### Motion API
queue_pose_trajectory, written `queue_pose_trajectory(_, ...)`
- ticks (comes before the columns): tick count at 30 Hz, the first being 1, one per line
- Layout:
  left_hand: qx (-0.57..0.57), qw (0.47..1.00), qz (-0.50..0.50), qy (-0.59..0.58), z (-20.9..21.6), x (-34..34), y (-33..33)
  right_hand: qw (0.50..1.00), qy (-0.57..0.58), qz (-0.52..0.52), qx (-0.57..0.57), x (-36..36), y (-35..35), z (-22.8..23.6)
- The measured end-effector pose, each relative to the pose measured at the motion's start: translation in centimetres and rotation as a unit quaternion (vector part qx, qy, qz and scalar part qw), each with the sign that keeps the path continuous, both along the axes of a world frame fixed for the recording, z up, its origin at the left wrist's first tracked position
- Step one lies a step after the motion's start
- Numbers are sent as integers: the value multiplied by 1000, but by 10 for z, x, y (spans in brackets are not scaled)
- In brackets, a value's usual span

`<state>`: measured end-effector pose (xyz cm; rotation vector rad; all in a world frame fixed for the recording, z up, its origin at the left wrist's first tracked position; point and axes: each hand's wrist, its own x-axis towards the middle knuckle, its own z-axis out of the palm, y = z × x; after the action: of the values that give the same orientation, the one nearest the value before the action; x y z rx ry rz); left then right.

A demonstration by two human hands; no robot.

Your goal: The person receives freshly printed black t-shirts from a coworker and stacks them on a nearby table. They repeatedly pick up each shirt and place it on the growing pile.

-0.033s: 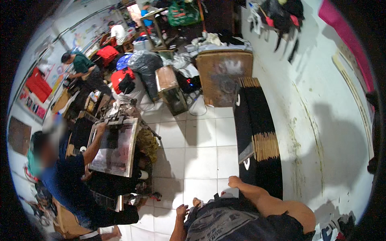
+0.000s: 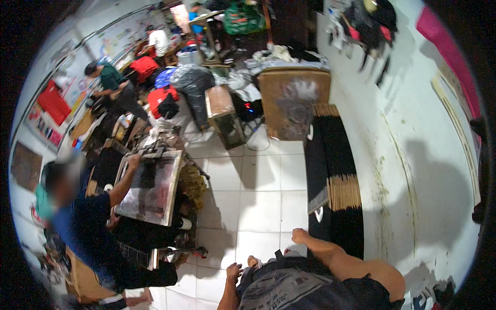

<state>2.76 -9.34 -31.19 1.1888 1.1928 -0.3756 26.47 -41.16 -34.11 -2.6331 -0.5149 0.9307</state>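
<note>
My right hand [image 2: 299, 235] is closed in a fist beside the near end of a long black stack [image 2: 336, 160] along the right wall. Nothing shows in its fingers. My left hand [image 2: 234, 272] hangs low by my waist with its fingers curled in; I see nothing in it. The black stack has rows of thin wooden board edges [image 2: 344, 192] across it and white oval pieces on its left side. On the left, a co-worker in a dark blue shirt [image 2: 93, 227] grips the top of a wood-framed printing screen [image 2: 150, 188] over a bench.
White floor tiles [image 2: 258, 206] run between the bench and the stack. Beyond stand a stained brown board [image 2: 294, 101], a wooden box [image 2: 223, 116] and a full grey plastic bag [image 2: 194, 90]. Other people work at the far left. Dark items hang on the right wall.
The view has shifted slightly, so the room sits a little lower and further right. Both my hands keep about the same pose.
</note>
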Motion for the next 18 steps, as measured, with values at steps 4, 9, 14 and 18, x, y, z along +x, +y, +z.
queue_pose_trajectory(4, 89, 984, -151, -16, -49, -41, 28, 998, 5, 63, -11, 0, 64, 5)
queue_pose_trajectory(9, 105, 974, -187, 78, -74, -106, 39, 995, 41, 52, 68, -22, 81, 1)
queue_pose_trajectory(14, 63, 954, -261, 135, -83, -138, 35, 906, -50, 402, -124, -21, 53, -46)
queue_pose_trajectory(18, 229, 817, -529, -26, -106, -141, 38, 922, 37, 357, -143, -11, 20, -65)
